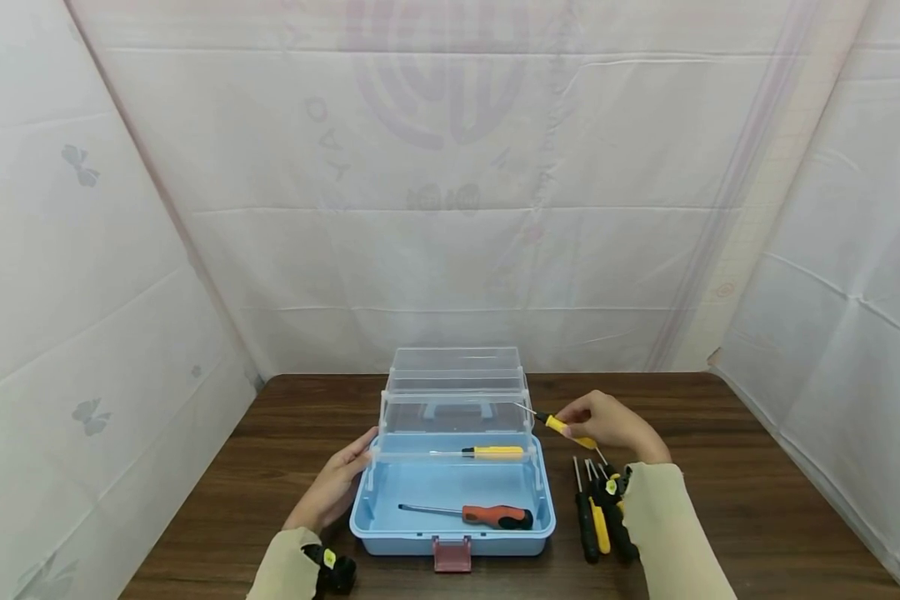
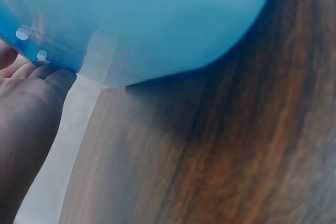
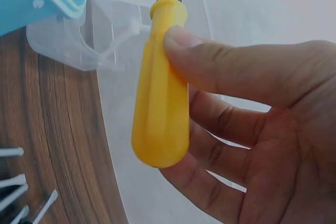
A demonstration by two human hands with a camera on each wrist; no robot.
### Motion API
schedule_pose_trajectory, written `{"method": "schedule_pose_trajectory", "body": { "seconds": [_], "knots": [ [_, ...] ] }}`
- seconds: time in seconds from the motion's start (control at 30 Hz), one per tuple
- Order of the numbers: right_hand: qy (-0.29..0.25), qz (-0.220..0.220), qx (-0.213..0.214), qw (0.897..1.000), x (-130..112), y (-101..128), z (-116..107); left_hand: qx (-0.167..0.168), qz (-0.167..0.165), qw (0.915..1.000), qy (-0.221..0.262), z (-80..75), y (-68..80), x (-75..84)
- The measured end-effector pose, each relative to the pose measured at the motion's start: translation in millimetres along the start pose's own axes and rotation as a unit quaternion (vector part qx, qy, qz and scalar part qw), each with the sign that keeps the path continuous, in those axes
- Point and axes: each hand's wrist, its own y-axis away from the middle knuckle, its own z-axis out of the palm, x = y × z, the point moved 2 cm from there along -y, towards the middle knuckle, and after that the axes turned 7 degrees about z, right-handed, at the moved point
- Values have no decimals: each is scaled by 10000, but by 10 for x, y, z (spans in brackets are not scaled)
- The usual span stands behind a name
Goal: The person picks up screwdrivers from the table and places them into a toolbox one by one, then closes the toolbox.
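A light-blue toolbox (image 1: 452, 543) stands with its clear lid and tray raised. My left hand (image 1: 337, 481) holds its left side near the back corner; the left wrist view shows fingers (image 2: 59, 80) at the edge of the wall. In my right hand (image 1: 607, 421) is a yellow-handled screwdriver (image 3: 160, 90), pinched by the handle between thumb and fingers. Its thin shaft points toward the raised clear tray (image 1: 457, 415). Inside the toolbox, an orange-and-black screwdriver (image 1: 487, 517) lies near the front. Another yellow-handled screwdriver (image 1: 498, 452) lies toward the back, seen through clear plastic.
Several black- and yellow-handled screwdrivers (image 1: 600, 525) lie right of the toolbox, partly hidden by my right sleeve and wrist camera. A reddish latch (image 1: 452, 556) hangs at the toolbox front. White sheeting (image 1: 450, 250) encloses the wooden table (image 1: 307, 408) at the back and sides.
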Motion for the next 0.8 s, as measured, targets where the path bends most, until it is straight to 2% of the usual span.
{"method": "schedule_pose_trajectory", "body": {
  "seconds": [0.5, 0.8],
  "knots": [
    [-8, -153, -133, 9998, -193, -161, 148, 131, -13, 9999, 45, 15, 0, 0],
    [-70, -218, -112, 9997, -269, -214, 250, 34, 4, 10000, -49, 2, 7, -12]
  ]
}}
